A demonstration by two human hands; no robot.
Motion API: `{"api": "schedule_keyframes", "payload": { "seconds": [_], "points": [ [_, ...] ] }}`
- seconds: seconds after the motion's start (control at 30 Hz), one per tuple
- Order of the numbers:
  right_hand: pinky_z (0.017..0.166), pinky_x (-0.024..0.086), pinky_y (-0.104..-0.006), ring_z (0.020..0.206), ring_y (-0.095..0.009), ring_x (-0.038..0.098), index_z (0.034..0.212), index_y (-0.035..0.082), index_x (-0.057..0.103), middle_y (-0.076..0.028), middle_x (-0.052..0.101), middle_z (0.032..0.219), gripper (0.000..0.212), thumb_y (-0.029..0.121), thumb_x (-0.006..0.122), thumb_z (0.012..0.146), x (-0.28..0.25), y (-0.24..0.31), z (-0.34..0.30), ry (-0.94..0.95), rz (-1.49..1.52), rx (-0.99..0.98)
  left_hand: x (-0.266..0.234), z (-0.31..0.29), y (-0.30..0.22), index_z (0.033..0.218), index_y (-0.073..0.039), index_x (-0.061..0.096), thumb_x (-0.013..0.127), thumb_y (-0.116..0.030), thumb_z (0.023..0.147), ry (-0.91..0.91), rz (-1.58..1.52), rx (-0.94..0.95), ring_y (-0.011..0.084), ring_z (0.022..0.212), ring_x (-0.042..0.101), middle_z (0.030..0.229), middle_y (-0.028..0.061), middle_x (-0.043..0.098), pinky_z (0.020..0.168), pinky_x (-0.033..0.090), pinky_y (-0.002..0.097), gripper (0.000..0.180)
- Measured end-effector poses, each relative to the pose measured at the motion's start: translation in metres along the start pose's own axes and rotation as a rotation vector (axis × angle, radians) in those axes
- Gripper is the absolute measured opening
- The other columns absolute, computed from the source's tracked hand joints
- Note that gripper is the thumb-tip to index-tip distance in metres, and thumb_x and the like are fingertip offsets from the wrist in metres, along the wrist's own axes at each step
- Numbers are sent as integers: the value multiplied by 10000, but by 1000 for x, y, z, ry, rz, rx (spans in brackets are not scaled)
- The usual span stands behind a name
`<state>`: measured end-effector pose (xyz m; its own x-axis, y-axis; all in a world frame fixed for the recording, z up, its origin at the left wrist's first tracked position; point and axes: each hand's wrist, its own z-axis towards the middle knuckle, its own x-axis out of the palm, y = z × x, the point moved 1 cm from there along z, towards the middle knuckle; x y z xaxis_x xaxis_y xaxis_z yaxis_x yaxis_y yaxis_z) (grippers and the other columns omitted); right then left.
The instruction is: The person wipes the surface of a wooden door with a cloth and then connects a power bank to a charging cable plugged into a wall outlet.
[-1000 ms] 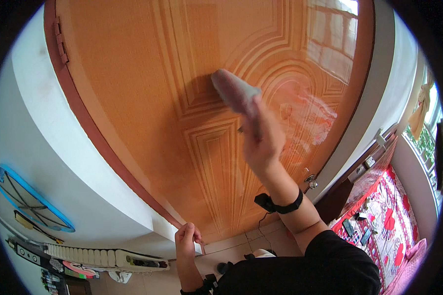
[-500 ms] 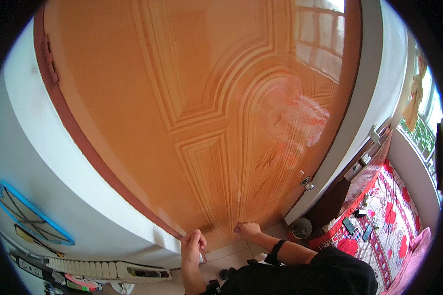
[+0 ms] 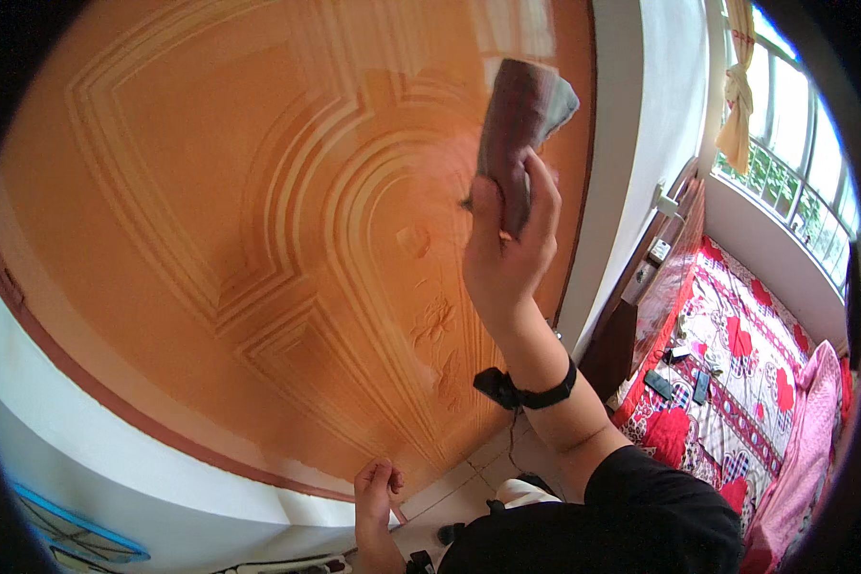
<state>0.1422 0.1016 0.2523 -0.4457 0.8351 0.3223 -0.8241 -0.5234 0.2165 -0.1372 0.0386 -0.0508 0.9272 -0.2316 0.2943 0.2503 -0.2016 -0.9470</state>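
Brown cloth (image 3: 513, 115) held up, orange door (image 3: 191, 206)

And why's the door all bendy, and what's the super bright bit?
In the head view, the fisheye lens curves the orange-brown door, with black filling the picture's corners; in that same head view, the window is the brightest bit, nearly washed out white, and pale glare shows on the door just above the cloth in the image.

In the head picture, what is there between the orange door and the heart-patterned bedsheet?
In the head view, the pale wall, then the brown headboard, stand between the door and the bedsheet; lower down, the right forearm also crosses that stretch.
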Motion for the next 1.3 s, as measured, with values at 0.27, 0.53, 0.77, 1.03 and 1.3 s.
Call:
{"api": "schedule_keyframes", "payload": {
  "seconds": [0.27, 0.53, 0.77, 1.03, 1.3],
  "points": [
    [446, 471, -393, 570, -315, 595, 1417, 50, 462, -177, 624, 973, 561, 143, 645, 896, -14, -37, -99, 531, -206, -63, 37, 21, 6, 799, -56, 588, 601, -318, 985, 45, 58, -18, 138, 598, 511, 658, 46, 562, 583, 407, 278, 322],
    [569, 542, -438, 724, -324, 697, 1400, 96, 425, -191, 620, 1135, 475, 236, 522, 957, -227, -112, -392, 1741, -430, 151, 88, 44, 6, 837, -42, 628, 583, -266, 1006, 70, 5, 11, 66, 550, 456, 624, -4, 532, 593, 426, 240, 285],
    [625, 539, -456, 802, -350, 692, 1205, 72, 526, -143, 686, 909, 296, 200, 576, 944, -204, -136, -278, 1370, -244, 512, 133, 53, 24, 853, -22, 649, 570, -260, 1015, 243, 232, -26, 43, 529, 427, 584, -30, 477, 637, 470, 242, 299],
    [523, 481, -387, 641, -343, 625, 1353, 24, 416, -197, 624, 846, 625, -16, 710, 804, -98, -145, 4, 93, 107, -88, 214, 54, 7, 964, -6, 679, 616, -290, 991, 567, 406, -312, 73, 577, 477, 709, 3, 578, 583, 436, 245, 292],
    [472, 485, -413, 564, -307, 581, 1539, 125, 295, -147, 560, 812, 765, 179, 633, 854, -87, -162, -21, 707, -285, 128, 240, 71, 36, 1006, -12, 647, 555, -191, 1026, 429, 398, -348, 90, 596, 450, 712, -18, 538, 555, 368, 229, 202]
  ]
}}
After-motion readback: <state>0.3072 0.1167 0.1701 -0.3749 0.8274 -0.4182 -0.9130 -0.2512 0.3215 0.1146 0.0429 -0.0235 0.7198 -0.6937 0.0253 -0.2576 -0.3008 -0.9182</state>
